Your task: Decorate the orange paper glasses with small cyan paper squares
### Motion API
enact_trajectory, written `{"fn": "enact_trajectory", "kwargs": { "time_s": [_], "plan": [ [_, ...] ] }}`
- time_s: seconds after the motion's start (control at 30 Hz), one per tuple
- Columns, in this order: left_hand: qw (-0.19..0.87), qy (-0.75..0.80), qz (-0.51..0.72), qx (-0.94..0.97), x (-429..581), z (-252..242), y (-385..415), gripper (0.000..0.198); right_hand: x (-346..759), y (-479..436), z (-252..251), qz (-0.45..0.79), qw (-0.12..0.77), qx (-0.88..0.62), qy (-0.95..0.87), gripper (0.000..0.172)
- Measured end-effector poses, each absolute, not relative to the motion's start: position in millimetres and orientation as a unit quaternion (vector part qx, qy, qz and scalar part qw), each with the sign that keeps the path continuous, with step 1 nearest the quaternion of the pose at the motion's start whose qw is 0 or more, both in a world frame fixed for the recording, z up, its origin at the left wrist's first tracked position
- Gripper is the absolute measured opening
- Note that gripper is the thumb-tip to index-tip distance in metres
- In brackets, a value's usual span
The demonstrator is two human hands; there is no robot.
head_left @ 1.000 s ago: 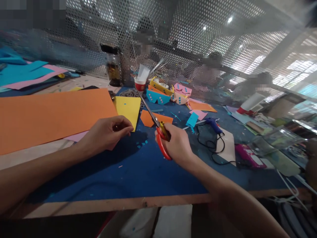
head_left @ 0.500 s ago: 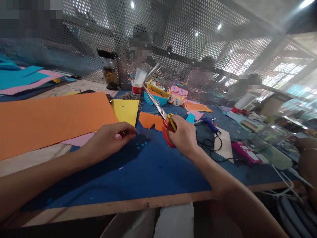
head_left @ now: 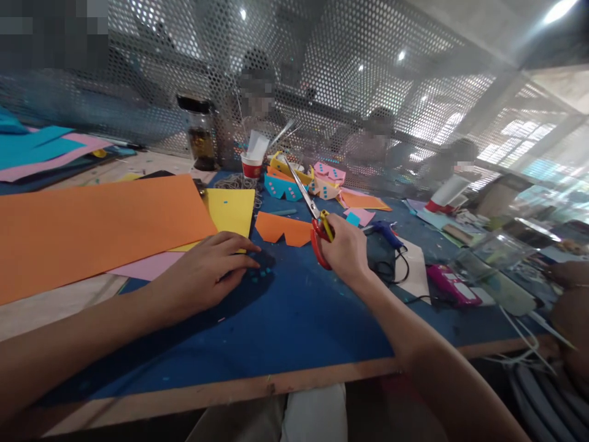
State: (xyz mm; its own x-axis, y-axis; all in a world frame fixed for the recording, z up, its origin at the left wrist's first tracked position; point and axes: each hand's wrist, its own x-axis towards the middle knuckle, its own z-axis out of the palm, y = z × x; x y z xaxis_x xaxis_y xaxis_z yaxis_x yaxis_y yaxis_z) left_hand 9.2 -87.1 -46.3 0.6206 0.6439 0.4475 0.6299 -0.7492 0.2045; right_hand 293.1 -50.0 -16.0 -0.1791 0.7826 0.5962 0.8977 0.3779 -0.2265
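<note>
My right hand [head_left: 347,248] grips scissors [head_left: 319,236] by their red and yellow handles, blades pointing up and away over the table. My left hand [head_left: 209,267] reaches over the blue tabletop [head_left: 294,313] with fingers extended and apart, holding nothing visible. By its fingertips lie several tiny blue paper bits [head_left: 262,274], partly in shadow. Between and beyond my hands lies an orange paper cut-out [head_left: 283,228] with a notched lower edge. A large orange sheet [head_left: 101,227] and a yellow sheet [head_left: 230,212] lie behind my left hand.
Dotted paper shapes, including a blue one [head_left: 281,188], stand at the back beside a red-and-white cup [head_left: 252,167] and a dark-lidded jar [head_left: 201,135]. On the right are a blue glue gun [head_left: 386,232] with a cord, a magenta device [head_left: 453,285] and another person's arm [head_left: 568,288].
My left hand has opened from a pinch, its fingers now stretched out near the blue bits. The scissors stay in my right hand and have swung clear of the orange cut-out's middle.
</note>
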Motion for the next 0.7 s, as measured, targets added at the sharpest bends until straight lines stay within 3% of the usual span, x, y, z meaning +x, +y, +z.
{"fn": "enact_trajectory", "kwargs": {
  "time_s": [0.2, 0.7],
  "plan": [
    [0.001, 0.329, 0.229, 0.916, 6.9, -49.6, -87.8, 0.04, 298.7, -46.2, -16.1, -0.078, 0.332, -0.556, -0.758, 0.006],
    [-0.003, 0.345, 0.236, 0.908, 4.9, -55.6, -87.9, 0.04, 305.2, -41.2, -18.5, -0.048, 0.33, -0.574, -0.748, 0.013]
  ]
}}
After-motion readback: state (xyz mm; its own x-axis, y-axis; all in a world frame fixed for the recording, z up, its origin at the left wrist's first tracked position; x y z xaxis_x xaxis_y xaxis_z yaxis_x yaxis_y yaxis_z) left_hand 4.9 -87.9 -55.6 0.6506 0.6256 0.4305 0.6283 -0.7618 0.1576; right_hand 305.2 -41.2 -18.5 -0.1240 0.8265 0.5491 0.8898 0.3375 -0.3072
